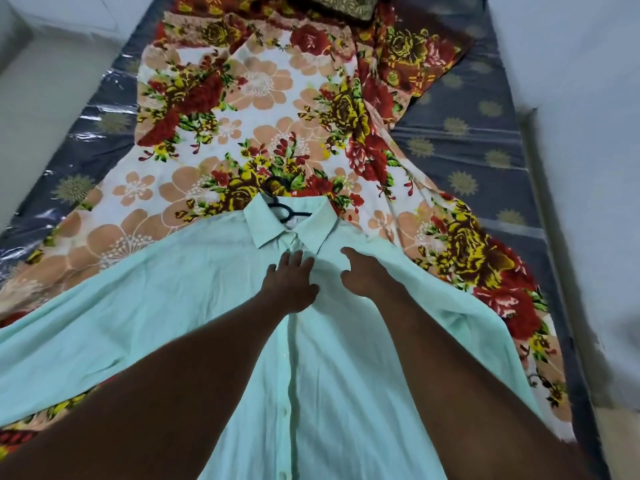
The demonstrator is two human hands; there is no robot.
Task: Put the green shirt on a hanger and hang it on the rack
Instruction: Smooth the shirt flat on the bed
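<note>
Green shirt (194,292) lies under left hand (289,284); right hand (363,276) perhaps pinches it.

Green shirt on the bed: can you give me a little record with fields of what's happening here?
Shirt: pale green shirt spread flat, front up, sleeves out
Hanger: dark hanger inside the collar, hook poking out above it
Left hand: left hand flat on the shirt below the collar, fingers spread
Right hand: right hand on the shirt beside it; grip unclear
Underneath: floral blanket over a grey mattress
Rack: not in view
Stage: hanger in, shirt not yet hung
</note>
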